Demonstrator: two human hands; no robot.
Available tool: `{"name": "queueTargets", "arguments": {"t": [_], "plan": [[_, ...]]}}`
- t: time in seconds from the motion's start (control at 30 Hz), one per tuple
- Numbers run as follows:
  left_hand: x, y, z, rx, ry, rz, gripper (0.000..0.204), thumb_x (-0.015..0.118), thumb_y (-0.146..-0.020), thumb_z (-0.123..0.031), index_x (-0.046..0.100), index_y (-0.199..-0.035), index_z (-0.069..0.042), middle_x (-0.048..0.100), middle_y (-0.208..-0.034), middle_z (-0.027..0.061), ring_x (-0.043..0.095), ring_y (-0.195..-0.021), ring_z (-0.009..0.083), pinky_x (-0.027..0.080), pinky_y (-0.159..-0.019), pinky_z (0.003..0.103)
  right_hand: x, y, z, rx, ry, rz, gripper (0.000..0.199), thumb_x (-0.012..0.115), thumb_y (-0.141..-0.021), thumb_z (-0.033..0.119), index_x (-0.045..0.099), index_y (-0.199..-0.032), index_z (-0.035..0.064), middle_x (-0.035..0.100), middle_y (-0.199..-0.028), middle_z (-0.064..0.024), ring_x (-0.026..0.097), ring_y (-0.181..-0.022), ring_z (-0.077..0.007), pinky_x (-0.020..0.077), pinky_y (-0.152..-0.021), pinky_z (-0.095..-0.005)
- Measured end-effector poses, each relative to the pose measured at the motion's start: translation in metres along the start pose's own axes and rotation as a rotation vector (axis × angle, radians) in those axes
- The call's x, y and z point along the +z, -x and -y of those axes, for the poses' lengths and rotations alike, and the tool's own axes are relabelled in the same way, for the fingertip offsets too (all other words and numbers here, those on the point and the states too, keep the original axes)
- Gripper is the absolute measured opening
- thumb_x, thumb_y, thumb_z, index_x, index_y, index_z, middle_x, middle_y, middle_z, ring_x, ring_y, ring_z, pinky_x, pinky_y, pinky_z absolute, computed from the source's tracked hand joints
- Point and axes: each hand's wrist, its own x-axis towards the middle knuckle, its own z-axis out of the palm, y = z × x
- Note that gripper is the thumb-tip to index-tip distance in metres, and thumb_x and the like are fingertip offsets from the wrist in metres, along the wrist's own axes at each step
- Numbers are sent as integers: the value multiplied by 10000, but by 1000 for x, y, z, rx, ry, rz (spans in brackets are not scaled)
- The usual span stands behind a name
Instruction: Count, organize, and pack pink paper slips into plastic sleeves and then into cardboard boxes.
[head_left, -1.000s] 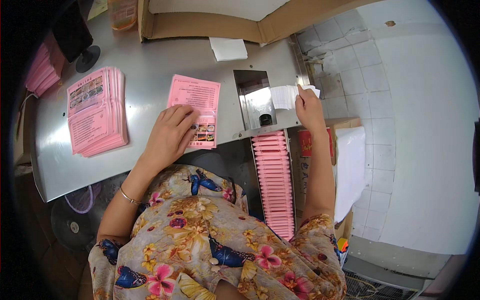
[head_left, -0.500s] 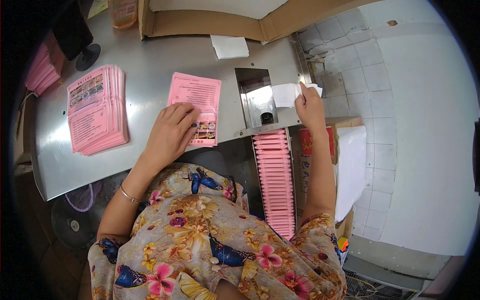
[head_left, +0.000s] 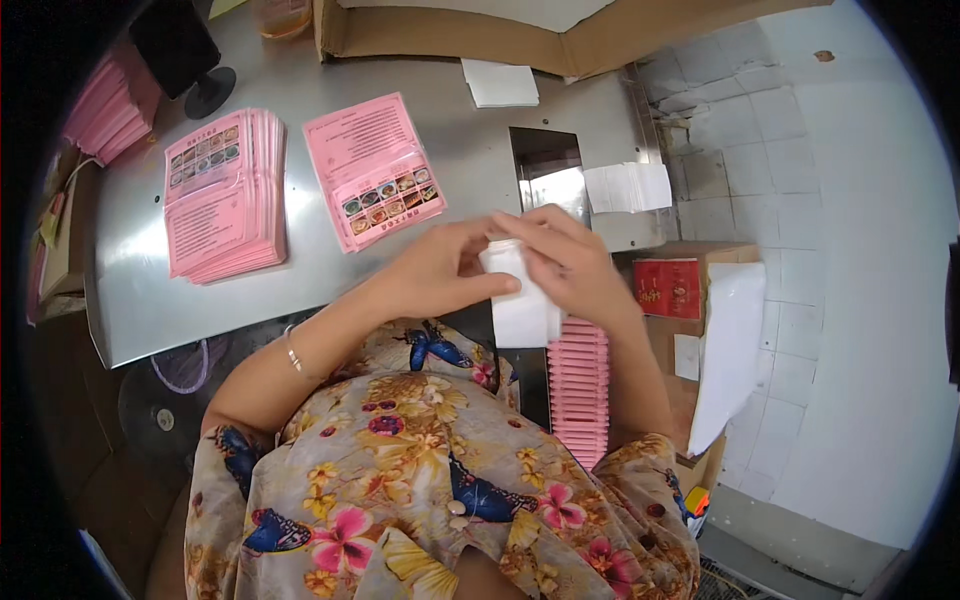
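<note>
Just in front of my body, a small folded stack of white paper tissues [head_left: 520, 312] is held between both hands. My left hand [head_left: 440, 272] has its thumb across the stack's near face, with the fingers bent behind the top. My right hand [head_left: 575, 262] grips its right side, the fingers curled over the upper edge. Beyond my left hand, a few pink printed packets [head_left: 365, 145] with food pictures lie slightly tilted on the metal table. A thicker stack of the same packets [head_left: 215, 225] is at left. More white folded tissues [head_left: 628, 188] rest at the table's right end.
The steel table [head_left: 130, 320] has a rectangular cutout [head_left: 545, 150]. Below its edge stands a row of pink packs [head_left: 578, 405]. A cardboard box [head_left: 450, 38], white sheets [head_left: 500, 85] and a black stand [head_left: 208, 95] sit at the back. Another carton [head_left: 720, 250] is at right.
My left hand has left the pink packets, which now lie turned and farther back. My right hand has come in from the table's right end with white tissues, and both hands meet on them.
</note>
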Motion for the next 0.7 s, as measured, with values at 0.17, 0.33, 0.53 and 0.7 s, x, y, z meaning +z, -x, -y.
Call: {"name": "queueTargets", "arguments": {"t": [0.17, 0.33, 0.53, 0.7], "plan": [[1, -3, 16, 46, -155, -267, 170, 684, -884, -90, 671, -1025, 3, 684, -908, 62, 625, -833, 111, 509, -755, 267, 39, 6, -17, 304, -571, -261, 583, 677, -854, 37, 499, -1409, 32, 622, -1307, -119, 608, -1132, -161, 500, -924, -315], [-4, -5, 25, 485, -311, -721, 302, 641, -865, -8, 611, -1165, -20, 618, -1213, 149, 622, -1058, 200, 514, -878, 300, 31, -13, -24, 188, 141, 0, 420, 716, -858, 237, 620, -1242, 97, 707, -978, -175, 684, -911, -337, 532, -811, -383], [8, -12, 37, 290, -387, -556, 615, 544, -854, 16, 387, -1449, 7, 481, -1398, 238, 509, -1264, 370, 435, -1041, 396, 11, -27, -21, 220, 466, 260, 251, 713, -837, 284, 674, -1007, 103, 697, -860, -153, 672, -807, -374, 527, -726, -462], [26, -23, 46, 316, -346, -512, 608, 486, -875, -9, 334, -1457, 76, 411, -1440, 316, 404, -1358, 437, 281, -1164, 433, 18, -23, -28, 299, 510, 234, 235, 716, -819, 300, 661, -928, 99, 695, -829, -152, 666, -795, -388, 525, -707, -475]]}}
